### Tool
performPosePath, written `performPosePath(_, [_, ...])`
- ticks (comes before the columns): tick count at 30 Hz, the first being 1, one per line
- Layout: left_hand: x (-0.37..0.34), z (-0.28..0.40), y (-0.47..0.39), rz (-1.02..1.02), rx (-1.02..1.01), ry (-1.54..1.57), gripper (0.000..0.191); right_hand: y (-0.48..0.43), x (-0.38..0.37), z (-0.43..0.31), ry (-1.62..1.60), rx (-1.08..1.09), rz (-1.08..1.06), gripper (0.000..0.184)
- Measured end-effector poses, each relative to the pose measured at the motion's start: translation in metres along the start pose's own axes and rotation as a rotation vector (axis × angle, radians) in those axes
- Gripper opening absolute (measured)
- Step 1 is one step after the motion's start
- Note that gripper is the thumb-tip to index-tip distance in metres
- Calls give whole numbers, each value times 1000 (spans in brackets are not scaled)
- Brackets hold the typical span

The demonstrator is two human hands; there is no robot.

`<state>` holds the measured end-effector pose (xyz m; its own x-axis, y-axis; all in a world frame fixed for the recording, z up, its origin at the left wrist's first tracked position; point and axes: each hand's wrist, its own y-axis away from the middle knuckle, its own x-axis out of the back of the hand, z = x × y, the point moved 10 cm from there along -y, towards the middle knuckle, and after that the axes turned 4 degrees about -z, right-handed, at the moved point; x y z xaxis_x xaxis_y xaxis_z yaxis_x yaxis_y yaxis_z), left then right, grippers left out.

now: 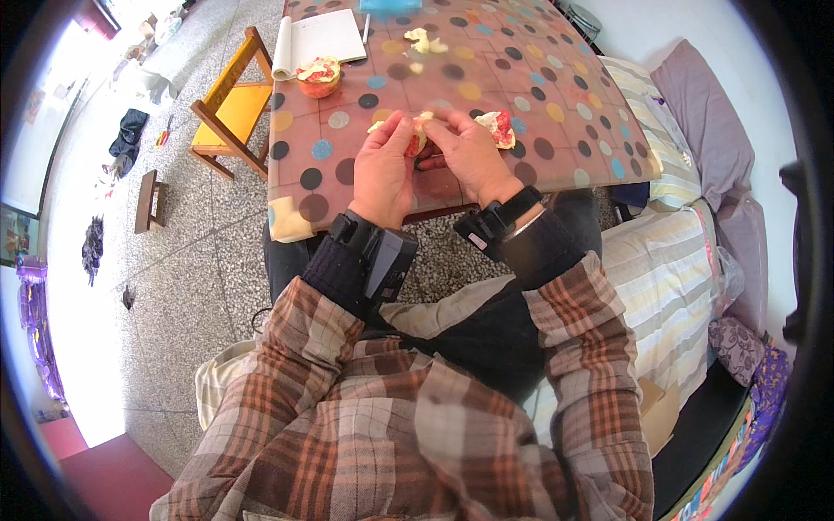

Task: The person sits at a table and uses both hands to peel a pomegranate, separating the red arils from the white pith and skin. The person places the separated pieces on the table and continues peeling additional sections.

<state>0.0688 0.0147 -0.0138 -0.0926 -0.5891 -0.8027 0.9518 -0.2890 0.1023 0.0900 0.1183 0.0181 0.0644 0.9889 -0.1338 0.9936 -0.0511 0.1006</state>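
Just over the near part of the table, my left hand (383, 172) grips a pomegranate piece (413, 144) showing red seeds and pale pith. My right hand (468, 153) has its thumb and fingertips closed on the same piece from the other side; the fingers hide much of it. Another pomegranate piece (498, 129) lies on the tablecloth right beside my right hand, seeds showing. Farther off to the left rests a larger opened pomegranate (318, 78), its seeded, membrane-streaked face upward. Pale scraps of pith or membrane (425, 42) lie farther back.
A polka-dot tablecloth (547, 148) covers the table. At its far left are an open notebook (326, 38) and a white pen (366, 28); a blue object (391, 5) sits at the far edge. A wooden chair (231, 117) stands left, a striped-covered seat (658, 260) right.
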Motion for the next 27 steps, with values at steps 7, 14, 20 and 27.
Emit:
performPosePath(7, [-3,-4,1,-56,46,11,19,-4,-1,1,91,64,-15,36])
performPosePath(14, [-3,-9,-2,-119,61,68,24,-5,-4,-11,279,235,-24,31])
performPosePath(20, [19,-9,-12,-1,89,241,24,-1,-3,-9,208,150,-27,27])
performPosePath(27, [5,-8,-12,-111,118,320,20,-3,4,-5,-50,96,29,30])
